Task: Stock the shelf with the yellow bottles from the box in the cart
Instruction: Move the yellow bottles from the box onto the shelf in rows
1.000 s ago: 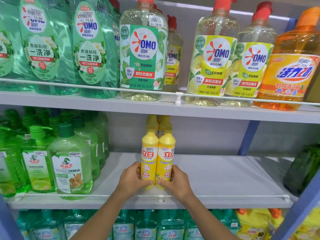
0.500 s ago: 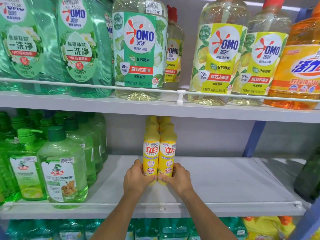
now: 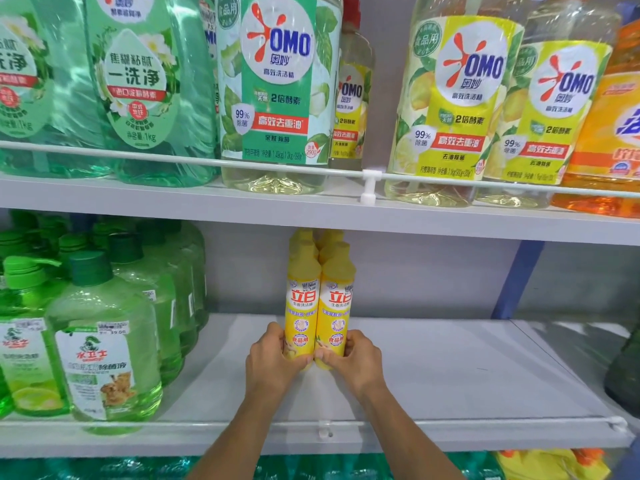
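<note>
Between 2 hands (image 3: pixel 273 363) (image 3: pixel 355 358): 2 btls (image 3: pixel 302 306) (image 3: pixel 334 308) (yellow)

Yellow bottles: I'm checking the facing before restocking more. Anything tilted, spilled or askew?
Nothing stands out. The two front yellow bottles stand upright, touching, labels forward, in line with those behind. The left hand and right hand grip their bases.

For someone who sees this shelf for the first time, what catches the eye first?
The yellow bottles stand in two rows at the centre of the middle shelf, the left hand and right hand gripping the front pair low down. Large OMO bottles line the upper shelf, and green bottles crowd the middle shelf's left end.
</note>
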Action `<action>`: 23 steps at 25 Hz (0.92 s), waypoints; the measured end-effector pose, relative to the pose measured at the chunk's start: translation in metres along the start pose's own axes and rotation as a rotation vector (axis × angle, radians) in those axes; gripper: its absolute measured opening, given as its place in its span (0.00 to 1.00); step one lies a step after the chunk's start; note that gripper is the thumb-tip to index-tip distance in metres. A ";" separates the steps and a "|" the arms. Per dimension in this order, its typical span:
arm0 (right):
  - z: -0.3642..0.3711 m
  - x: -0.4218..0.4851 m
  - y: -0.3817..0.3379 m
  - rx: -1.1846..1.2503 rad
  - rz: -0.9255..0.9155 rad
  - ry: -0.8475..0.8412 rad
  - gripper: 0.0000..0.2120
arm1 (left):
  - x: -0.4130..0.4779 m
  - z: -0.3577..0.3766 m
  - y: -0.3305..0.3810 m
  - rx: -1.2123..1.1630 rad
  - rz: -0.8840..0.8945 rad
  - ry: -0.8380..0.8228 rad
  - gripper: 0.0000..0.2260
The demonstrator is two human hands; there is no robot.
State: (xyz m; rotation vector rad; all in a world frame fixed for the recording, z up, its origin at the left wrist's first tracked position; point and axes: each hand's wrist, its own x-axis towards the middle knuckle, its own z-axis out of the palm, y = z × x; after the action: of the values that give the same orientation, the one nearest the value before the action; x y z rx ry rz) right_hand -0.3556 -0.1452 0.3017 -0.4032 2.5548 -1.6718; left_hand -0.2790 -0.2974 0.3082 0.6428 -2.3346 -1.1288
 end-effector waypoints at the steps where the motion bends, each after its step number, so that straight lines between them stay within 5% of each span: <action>1: 0.001 0.001 0.001 0.005 -0.001 0.004 0.21 | 0.000 0.000 0.000 -0.006 -0.001 0.003 0.23; 23: 0.009 0.009 0.009 0.077 -0.069 -0.009 0.21 | 0.004 0.006 -0.005 -0.196 -0.020 -0.012 0.22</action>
State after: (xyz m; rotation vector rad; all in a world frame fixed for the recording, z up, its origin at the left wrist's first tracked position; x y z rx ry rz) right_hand -0.3641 -0.1519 0.2912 -0.4984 2.4884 -1.7800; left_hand -0.2842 -0.2991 0.3014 0.5891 -2.1958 -1.3534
